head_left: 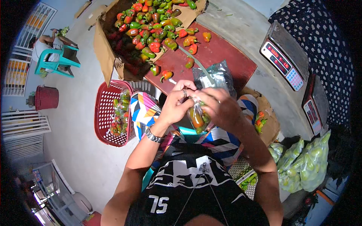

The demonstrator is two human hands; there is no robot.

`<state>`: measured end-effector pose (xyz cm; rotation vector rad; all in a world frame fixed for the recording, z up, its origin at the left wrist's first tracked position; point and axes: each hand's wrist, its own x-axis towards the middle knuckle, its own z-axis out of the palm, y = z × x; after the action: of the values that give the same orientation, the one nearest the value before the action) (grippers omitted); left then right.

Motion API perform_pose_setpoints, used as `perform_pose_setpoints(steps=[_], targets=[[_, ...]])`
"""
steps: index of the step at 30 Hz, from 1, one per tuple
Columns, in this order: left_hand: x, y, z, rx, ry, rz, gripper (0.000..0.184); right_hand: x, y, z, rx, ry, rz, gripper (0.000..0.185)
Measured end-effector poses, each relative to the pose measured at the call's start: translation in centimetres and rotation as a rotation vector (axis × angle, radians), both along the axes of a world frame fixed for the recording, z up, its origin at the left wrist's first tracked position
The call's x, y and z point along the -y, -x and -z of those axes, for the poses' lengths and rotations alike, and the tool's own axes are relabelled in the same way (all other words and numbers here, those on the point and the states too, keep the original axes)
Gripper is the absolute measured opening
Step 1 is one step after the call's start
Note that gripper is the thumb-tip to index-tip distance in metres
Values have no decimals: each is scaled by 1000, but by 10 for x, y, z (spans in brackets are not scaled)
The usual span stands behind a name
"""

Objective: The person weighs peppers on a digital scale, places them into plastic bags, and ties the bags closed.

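My left hand (177, 103), with a ring and a wristwatch, pinches the gathered top of a small clear plastic bag of peppers (198, 119). My right hand (222, 109) closes on the bag's neck from the other side, its fingertips meeting those of the left. Green and orange-red peppers show through the plastic, which hangs above my lap. Just beyond my hands, a pack of clear plastic bags (218, 77) lies on the red tabletop (233, 56). Exactly how the fingers hold the bag's neck is partly hidden.
A cardboard box (103, 56) spills red and green peppers (151, 28) onto the tabletop. Left stands a red basket (100, 113) with filled bags. Right are two digital scales (281, 60) (311, 113) and large bags of green produce (309, 162). A person sits on a green chair (56, 64).
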<state>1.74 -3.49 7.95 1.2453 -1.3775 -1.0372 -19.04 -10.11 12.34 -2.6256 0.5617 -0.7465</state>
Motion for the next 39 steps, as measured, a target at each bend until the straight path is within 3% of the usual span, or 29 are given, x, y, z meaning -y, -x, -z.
perform_pose_setpoints(steps=[1, 5, 8, 11, 13, 15, 18, 21, 24, 25, 28, 31, 34, 35, 39], targets=[[1, -2, -1, -11, -27, 60, 16, 0, 1, 5, -35, 47, -52, 44], [4, -4, -10, 50, -73, 142, 12, 10, 9, 17, -39, 45, -169, 41], [1, 0, -20, 306, -3, 20, 10, 11, 1, 30, -60, -9, 15, 29], [3, 12, -18, 619, 236, -161, 11, 11, -14, 53, 131, -673, 195, 17], [1, 16, -8, 552, 306, -236, 10, 12, -16, 53, 249, -1393, 265, 17], [3, 20, 7, 408, 260, -284, 9, 11, -15, 51, 340, -1720, 292, 16], [11, 17, 11, 300, 236, -252, 13, 10, -13, 52, 295, -1461, 354, 17], [14, 11, 13, 268, 153, -197, 11, 8, -13, 43, 245, -533, 373, 18], [14, 10, 13, 167, 34, -122, 12, 7, -6, 36, 113, -53, 142, 21], [14, 10, 14, 121, -2, -100, 11, 8, 0, 43, -52, -4, 71, 30], [16, 12, 12, 105, -65, -86, 10, 12, 7, 52, -4, -82, 82, 22], [9, 16, 14, 153, -13, -176, 12, 4, -9, 53, 197, -259, 247, 15], [-1, 17, 10, 319, 135, -202, 17, 8, -12, 47, 141, -1400, 334, 21], [-4, 17, 14, 311, 155, -195, 19, 13, -7, 53, 267, -1714, 237, 23], [-3, 12, 17, 329, 324, -167, 20, 23, -4, 74, 343, -2039, -8, 25]])
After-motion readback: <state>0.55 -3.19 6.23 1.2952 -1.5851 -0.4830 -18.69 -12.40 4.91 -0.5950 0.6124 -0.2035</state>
